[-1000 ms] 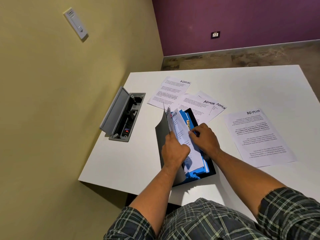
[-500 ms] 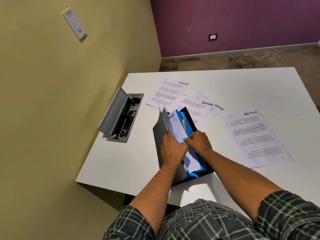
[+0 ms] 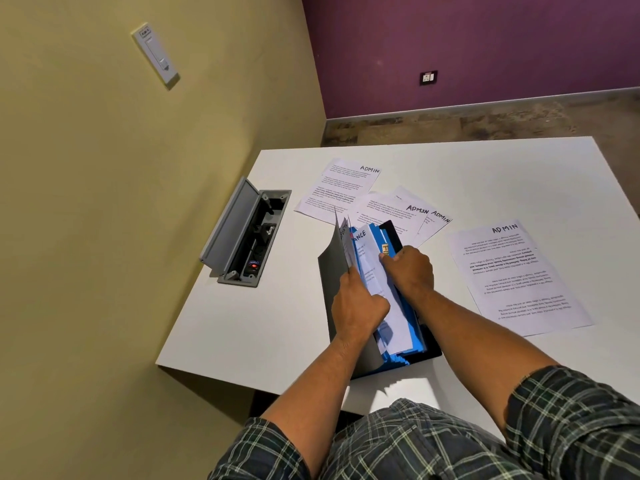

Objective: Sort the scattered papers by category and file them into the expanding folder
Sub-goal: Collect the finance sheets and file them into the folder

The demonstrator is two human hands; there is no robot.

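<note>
your left hand [image 3: 358,308] gripping the grey flap of the expanding folder [image 3: 388,299], folder's long axis running away from you, your right hand [image 3: 410,271] pinching blue dividers, ADMIN papers [image 3: 516,275] flat beside

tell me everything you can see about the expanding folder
The folder lies on the white table near its front edge, open. Its dark grey front flap stands raised on the left; the black back lies flat. Inside are blue dividers, one with a yellow tab, and white sheets, one lettered "ANCE". The left hand grips the flap and front sheets; the right hand presses among the dividers. Its far corner overlaps an ADMIN sheet.
</note>
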